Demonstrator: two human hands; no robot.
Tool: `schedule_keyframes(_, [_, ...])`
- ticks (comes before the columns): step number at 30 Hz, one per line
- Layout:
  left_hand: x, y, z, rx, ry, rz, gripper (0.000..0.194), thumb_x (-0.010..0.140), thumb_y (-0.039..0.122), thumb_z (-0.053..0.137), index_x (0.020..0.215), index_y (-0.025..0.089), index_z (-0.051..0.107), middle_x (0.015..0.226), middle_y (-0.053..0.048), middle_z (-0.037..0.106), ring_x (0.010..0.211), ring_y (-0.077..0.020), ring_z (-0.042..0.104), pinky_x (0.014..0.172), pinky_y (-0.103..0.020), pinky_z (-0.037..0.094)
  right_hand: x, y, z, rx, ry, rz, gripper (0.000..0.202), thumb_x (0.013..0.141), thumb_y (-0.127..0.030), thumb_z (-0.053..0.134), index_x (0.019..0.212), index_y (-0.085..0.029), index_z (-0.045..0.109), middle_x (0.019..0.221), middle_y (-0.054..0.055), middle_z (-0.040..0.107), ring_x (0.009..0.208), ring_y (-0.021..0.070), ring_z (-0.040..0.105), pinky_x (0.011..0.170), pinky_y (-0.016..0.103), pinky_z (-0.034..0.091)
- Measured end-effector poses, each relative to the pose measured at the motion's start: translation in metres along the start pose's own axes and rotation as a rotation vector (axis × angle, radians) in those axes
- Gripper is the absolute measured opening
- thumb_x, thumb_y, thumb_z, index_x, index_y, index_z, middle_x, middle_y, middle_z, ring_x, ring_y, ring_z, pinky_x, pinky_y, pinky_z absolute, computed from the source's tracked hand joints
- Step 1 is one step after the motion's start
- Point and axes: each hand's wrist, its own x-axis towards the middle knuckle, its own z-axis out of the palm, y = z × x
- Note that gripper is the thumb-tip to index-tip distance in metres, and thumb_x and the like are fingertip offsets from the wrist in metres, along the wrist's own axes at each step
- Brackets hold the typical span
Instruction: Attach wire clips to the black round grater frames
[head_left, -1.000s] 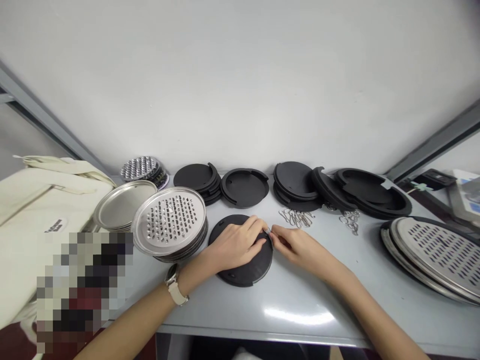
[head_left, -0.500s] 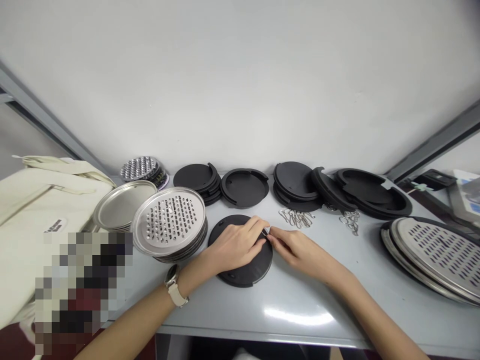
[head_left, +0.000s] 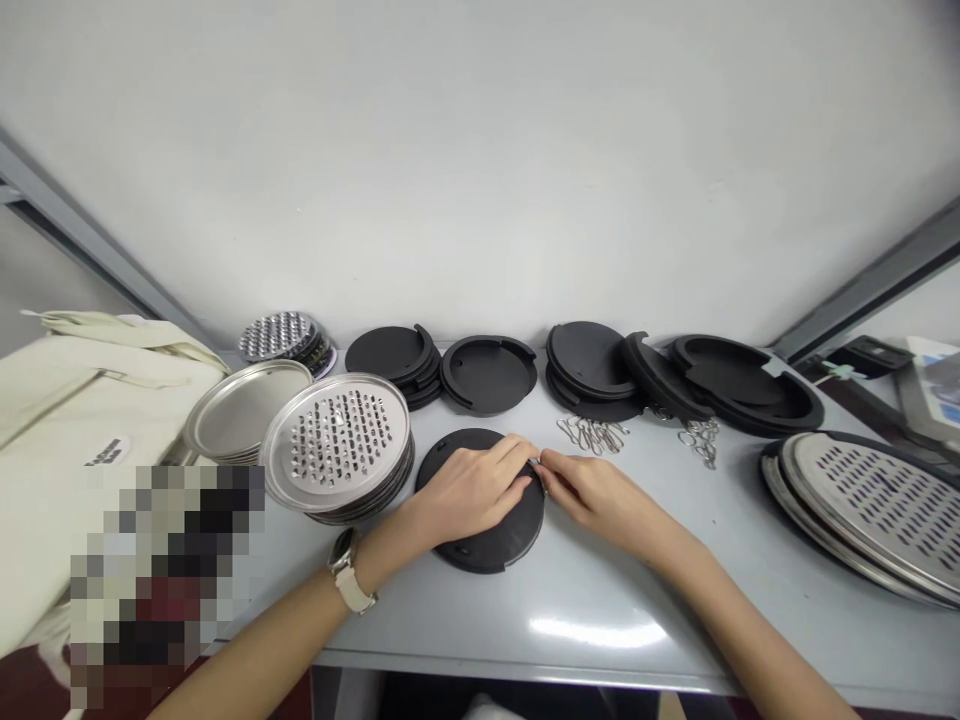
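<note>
A round black plastic disc [head_left: 499, 548] with small holes and a notched rim lies flat on the table, partly covered by my left hand [head_left: 466, 497]. That hand rests across the disc, its fingers bent and closed at the right edge. My right hand [head_left: 589, 488] meets them there, thumb and forefinger pinched on a small metal piece [head_left: 534, 461] at the rim; most of it is hidden by the fingers. Beyond my right hand lies a small pile of wire clips [head_left: 594, 434]. Left of the disc is a stack of round metal grater plates [head_left: 341, 440].
Several black plastic rings and discs [head_left: 489, 375] line the wall. Plain metal plates [head_left: 251, 405] and a coarse grater disc [head_left: 277, 335] stand at the left, beside a cream cloth bag [head_left: 82, 420]. Larger grater plates [head_left: 885, 500] lie at the right, with more clips [head_left: 701, 438] behind.
The small metal piece at the rim has shifted slightly, and my right fingertips have moved a little closer to my left fingers. The disc stays in place.
</note>
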Motion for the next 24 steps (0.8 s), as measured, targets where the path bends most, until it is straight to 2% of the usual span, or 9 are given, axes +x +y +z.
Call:
schedule_keyframes(6, [-0.0002,-0.0022,0.0032,0.006,-0.017,-0.036,0.015,0.095,0.027,0.037,0.108,0.019,0.039,0.102,-0.005,0.058,0.082,-0.0185,0.061,0.065,-0.027,0.046,-0.0005,-0.0025,-0.0012,0.024,-0.003,-0.007,0.027,0.096,-0.028,0.032,0.077,-0.019,0.05,0.057,-0.001,0.051,0.048,0.0121,0.043,0.051,0.025,0.028])
schedule_keyframes(14, [-0.0006,-0.0023,0.0024,0.011,-0.003,-0.014,0.009,0.096,0.026,0.039,0.102,0.02,0.039,0.097,-0.002,0.058,0.078,-0.0172,0.06,0.058,-0.026,0.039,0.0008,-0.0021,-0.0011,0.046,-0.014,-0.011,0.026,0.095,-0.026,0.033,0.075,-0.019,0.048,0.056,-0.002,0.048,0.047,0.0107,0.038,0.051,0.025,0.026])
schedule_keyframes(24, [-0.0008,-0.0043,0.0013,-0.087,-0.002,-0.016,0.004,0.094,0.024,0.043,0.095,0.021,0.042,0.089,0.0,0.058,0.074,-0.0154,0.059,0.06,-0.025,0.037,0.0004,-0.0064,-0.0058,0.092,-0.041,0.014,0.027,0.092,-0.026,0.037,0.066,-0.019,0.042,0.054,-0.003,0.045,0.047,0.0094,0.035,0.048,0.023,0.025])
